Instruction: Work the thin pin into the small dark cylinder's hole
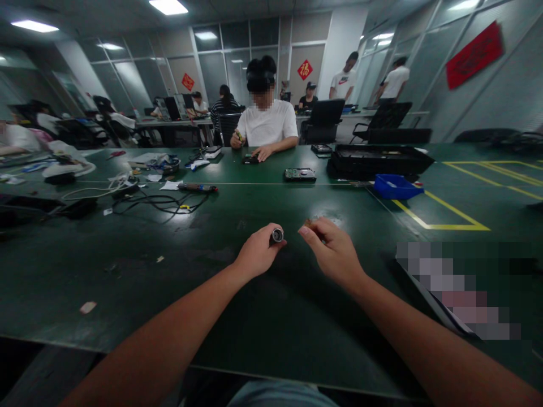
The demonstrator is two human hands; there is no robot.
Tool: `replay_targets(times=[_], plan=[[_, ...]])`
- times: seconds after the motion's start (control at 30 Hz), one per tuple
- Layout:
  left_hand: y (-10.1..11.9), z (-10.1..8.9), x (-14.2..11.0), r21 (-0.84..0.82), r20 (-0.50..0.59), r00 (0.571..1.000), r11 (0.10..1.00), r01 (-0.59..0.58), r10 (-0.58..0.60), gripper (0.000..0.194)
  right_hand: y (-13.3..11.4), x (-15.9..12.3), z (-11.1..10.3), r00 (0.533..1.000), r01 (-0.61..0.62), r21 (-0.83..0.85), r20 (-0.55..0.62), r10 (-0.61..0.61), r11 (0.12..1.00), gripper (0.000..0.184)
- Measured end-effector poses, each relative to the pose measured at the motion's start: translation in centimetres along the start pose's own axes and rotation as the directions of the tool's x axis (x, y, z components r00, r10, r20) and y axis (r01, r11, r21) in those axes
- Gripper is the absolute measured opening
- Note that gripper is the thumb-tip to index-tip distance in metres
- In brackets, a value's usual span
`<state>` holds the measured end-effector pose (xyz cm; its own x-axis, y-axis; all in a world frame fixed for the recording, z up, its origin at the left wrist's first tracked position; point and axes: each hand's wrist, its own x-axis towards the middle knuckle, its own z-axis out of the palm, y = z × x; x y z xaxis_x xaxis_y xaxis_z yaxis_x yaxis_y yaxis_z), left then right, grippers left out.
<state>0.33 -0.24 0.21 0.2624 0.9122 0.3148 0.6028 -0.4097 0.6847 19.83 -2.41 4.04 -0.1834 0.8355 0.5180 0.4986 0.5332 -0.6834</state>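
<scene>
My left hand (258, 252) is closed in a fist around a small dark cylinder with a silvery end (277, 234), which sticks out toward the right. My right hand (331, 249) sits close beside it, fingers curled and pinched on a small brownish piece (308, 224) that is mostly hidden. Both hands hover just above the green table (220, 294), a little apart from each other.
A person sits across the table handling small parts. Near them lie a circuit board (300, 174), a black tray (377, 160), a blue bin (396, 186) and a screwdriver (197, 187). Cables (156, 202) spread at left. Yellow tape lines (449, 217) mark the right.
</scene>
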Motion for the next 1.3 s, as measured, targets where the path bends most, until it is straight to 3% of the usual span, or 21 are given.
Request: replay_targets(times=[0.17, 0.33, 0.57, 0.87, 1.1, 1.2, 1.3], plan=[[0.04, -0.06, -0.03, 0.003, -0.01, 1.0, 1.0, 0.021, -0.021, 0.014, 0.24, -0.09, 0.14, 0.984, -0.091, 0.293, -0.12, 0.131, 0.952, 0.021], [0.04, 0.06, 0.03, -0.008, -0.007, 0.999, 0.999, 0.033, -0.033, 0.015, 0.85, 0.0, 0.54, 0.977, -0.099, 0.363, -0.142, 0.16, 0.926, 0.022], [0.03, 0.08, 0.06, -0.045, -0.002, 1.0, 0.999, -0.01, 0.01, 0.014, 0.7, -0.15, 0.79, 0.986, -0.119, 0.343, -0.065, 0.15, 0.932, 0.021], [0.35, -0.04, -0.06, -0.042, 0.007, 1.0, 0.999, 0.006, -0.006, 0.014, 0.79, -0.09, 0.69, 0.976, -0.136, 0.329, -0.117, 0.183, 0.935, 0.023], [0.54, -0.17, 0.0, -0.041, 0.007, 1.0, 0.999, 0.016, -0.015, 0.012, 0.73, -0.13, 0.58, 0.986, -0.13, 0.314, -0.057, 0.155, 0.94, 0.024], [0.57, -0.14, 0.01, -0.029, 0.009, 1.0, 0.999, 0.022, -0.022, 0.013, 0.45, -0.13, 0.3, 0.986, -0.121, 0.214, -0.09, 0.143, 0.969, 0.025], [0.44, -0.09, 0.01, -0.012, 0.003, 1.0, 1.0, 0.013, -0.013, 0.015, 0.14, -0.19, -0.02, 0.985, -0.105, -0.007, -0.136, 0.103, 0.994, 0.029]])
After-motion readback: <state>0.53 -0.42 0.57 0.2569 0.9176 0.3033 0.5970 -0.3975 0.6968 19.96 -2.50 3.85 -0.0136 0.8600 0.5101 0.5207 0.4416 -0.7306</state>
